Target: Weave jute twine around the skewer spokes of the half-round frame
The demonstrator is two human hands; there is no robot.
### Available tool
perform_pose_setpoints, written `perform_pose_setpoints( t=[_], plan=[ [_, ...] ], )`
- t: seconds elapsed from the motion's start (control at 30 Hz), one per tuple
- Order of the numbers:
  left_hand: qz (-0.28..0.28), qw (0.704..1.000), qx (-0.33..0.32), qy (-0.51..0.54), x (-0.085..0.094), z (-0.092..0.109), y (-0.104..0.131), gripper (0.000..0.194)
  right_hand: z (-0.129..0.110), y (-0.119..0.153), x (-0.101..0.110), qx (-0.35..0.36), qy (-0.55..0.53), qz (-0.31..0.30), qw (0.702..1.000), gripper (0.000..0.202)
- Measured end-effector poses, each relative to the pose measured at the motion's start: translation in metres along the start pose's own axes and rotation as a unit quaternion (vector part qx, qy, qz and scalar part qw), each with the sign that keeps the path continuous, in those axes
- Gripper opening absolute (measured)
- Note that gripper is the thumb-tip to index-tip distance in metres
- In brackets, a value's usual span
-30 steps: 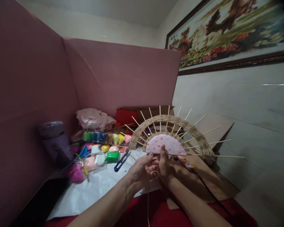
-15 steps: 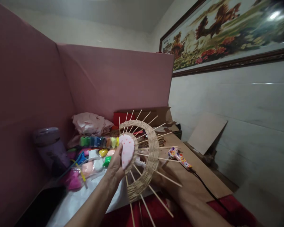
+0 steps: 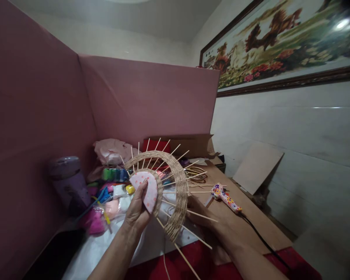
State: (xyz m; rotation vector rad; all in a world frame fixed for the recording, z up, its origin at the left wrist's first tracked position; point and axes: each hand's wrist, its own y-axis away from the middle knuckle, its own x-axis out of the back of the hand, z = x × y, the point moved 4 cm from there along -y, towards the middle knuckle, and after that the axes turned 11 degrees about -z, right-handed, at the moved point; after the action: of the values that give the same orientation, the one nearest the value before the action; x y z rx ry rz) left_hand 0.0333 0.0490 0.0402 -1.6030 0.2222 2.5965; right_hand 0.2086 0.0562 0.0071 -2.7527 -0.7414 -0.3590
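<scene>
My left hand (image 3: 138,204) grips a half-round woven fan frame by its centre, with the thumb pressed on a white half-disc (image 3: 151,194) dotted pink. Thin wooden sticks spread outward from the disc. Across them runs a wide band of woven twine (image 3: 181,186), and a narrower twine strip edges the disc. Behind the band's right side is my right hand (image 3: 198,212), close to the sticks; its fingers are hidden. A loose strand of twine (image 3: 165,264) hangs below the frame.
A flower-patterned glue gun (image 3: 226,197) with a black cord lies on a brown board (image 3: 251,225) at right. Packets of coloured clay (image 3: 112,208) and a purple bottle (image 3: 68,184) are at left. Coiled twine (image 3: 196,175) sits behind the frame. Pink panels (image 3: 148,97) enclose the back and left.
The fan frame has turned anticlockwise and shifted left in my left hand's grip. My right hand has stayed behind the band, now showing more of its back.
</scene>
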Motion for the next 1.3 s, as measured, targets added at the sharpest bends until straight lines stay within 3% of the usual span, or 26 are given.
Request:
perform_pose_setpoints(
  t=[0.13, 0.27, 0.4, 0.53, 0.63, 0.7, 0.77, 0.9, 1.07, 1.3],
  plan=[
    [0.017, 0.999, -0.032, -0.014, 0.007, 0.003, -0.005, 0.017, -0.004, 0.005, 0.009, 0.008, 0.109, 0.021, 0.994, 0.018],
    [0.022, 0.999, -0.042, -0.026, 0.01, 0.006, -0.008, 0.011, -0.009, 0.008, 0.02, 0.028, 0.176, 0.046, 0.983, 0.042],
    [0.013, 0.998, -0.054, -0.036, 0.005, 0.01, -0.015, 0.013, -0.02, 0.011, 0.03, 0.093, 0.186, 0.069, 0.976, 0.04],
    [0.004, 0.997, -0.06, -0.044, -0.004, 0.012, -0.025, 0.013, -0.024, 0.013, 0.045, 0.135, 0.086, 0.174, 0.972, 0.037],
    [-0.021, 0.996, -0.076, -0.047, -0.013, 0.015, -0.036, 0.011, -0.024, 0.011, 0.049, 0.156, -0.065, 0.218, 0.961, 0.024],
    [-0.032, 0.994, -0.089, -0.048, -0.02, 0.017, -0.044, 0.013, -0.024, 0.007, 0.046, 0.155, -0.179, 0.194, 0.952, 0.012],
    [-0.035, 0.994, -0.088, -0.05, -0.026, 0.016, -0.053, 0.014, -0.026, 0.003, 0.04, 0.15, -0.268, 0.147, 0.94, 0.014],
    [-0.057, 0.994, -0.071, -0.054, -0.04, 0.012, -0.068, 0.012, -0.024, -0.001, 0.035, 0.134, -0.334, 0.117, 0.926, 0.024],
    [-0.049, 0.995, -0.065, -0.061, -0.048, 0.008, -0.079, 0.015, -0.001, -0.002, 0.044, 0.073, -0.278, 0.204, 0.936, 0.013],
    [-0.03, 0.997, -0.062, -0.04, -0.039, 0.005, -0.087, 0.012, -0.004, 0.004, 0.045, 0.104, -0.042, 0.285, 0.952, 0.02]
  ],
)
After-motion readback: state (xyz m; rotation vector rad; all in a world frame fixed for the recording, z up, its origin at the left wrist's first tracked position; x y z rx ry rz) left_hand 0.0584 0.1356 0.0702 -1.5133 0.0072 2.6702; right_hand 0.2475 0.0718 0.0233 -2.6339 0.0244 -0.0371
